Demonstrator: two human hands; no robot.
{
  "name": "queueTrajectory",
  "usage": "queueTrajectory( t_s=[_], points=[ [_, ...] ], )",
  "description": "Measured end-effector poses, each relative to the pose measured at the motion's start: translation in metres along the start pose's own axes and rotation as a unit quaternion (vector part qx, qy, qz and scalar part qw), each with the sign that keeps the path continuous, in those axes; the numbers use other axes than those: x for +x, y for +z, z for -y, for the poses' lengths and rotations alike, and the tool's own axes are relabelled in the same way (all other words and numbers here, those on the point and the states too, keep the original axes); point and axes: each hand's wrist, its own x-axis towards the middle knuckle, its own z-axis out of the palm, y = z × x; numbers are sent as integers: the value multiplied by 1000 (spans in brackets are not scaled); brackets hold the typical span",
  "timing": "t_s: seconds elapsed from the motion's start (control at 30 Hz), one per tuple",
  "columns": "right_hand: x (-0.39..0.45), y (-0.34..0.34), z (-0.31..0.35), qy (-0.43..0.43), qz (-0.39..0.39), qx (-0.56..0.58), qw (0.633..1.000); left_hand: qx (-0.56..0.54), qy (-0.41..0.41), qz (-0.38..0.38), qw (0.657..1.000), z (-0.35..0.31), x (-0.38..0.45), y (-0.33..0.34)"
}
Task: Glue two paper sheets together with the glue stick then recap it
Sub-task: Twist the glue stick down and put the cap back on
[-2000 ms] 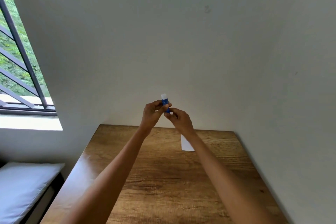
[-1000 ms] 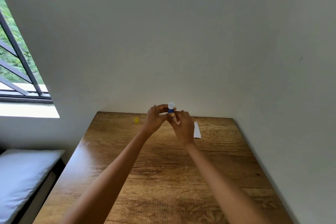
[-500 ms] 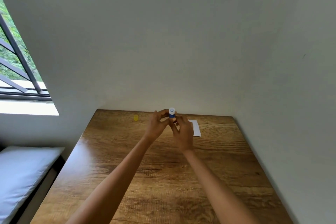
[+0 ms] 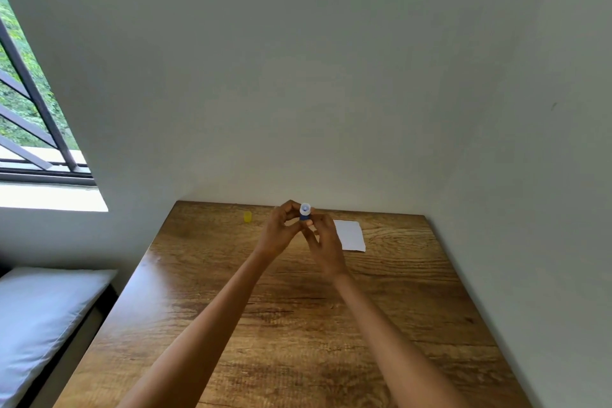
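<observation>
A blue glue stick (image 4: pixel 305 213) with its white tip pointing up is held above the far middle of the wooden table (image 4: pixel 288 325). My left hand (image 4: pixel 280 231) pinches its upper body from the left. My right hand (image 4: pixel 323 243) grips its lower end from the right, fingers curled around the base. A small yellow cap (image 4: pixel 247 217) stands on the table to the left of my hands, apart from them. White paper (image 4: pixel 349 235) lies flat behind my right hand, partly hidden by it; I cannot tell how many sheets it is.
The table sits in a corner, with white walls close behind it and along its right edge. To the left there is a barred window (image 4: pixel 29 129) and a grey cushioned bench (image 4: pixel 39 318) below table height.
Both hands and the glue stick sit lower and nearer the table than two seconds ago. The view has tilted down, which brought the yellow cap and more of the paper into sight.
</observation>
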Motion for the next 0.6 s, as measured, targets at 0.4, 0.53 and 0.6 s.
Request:
queueTrajectory(
  t_s=[0.4, 0.53, 0.6],
  points=[
    [5, 9, 7, -1, 33, -11, 999, -46, -24, -19, 998, 14, 3, -7],
    [9, 3, 6, 2, 46, -36, 998, -87, -39, -13, 995, 17, 4, -11],
    [10, 6, 6, -2, -21, -59, 998, -87, -37, -24, 995, 17, 3, -8]
  ],
)
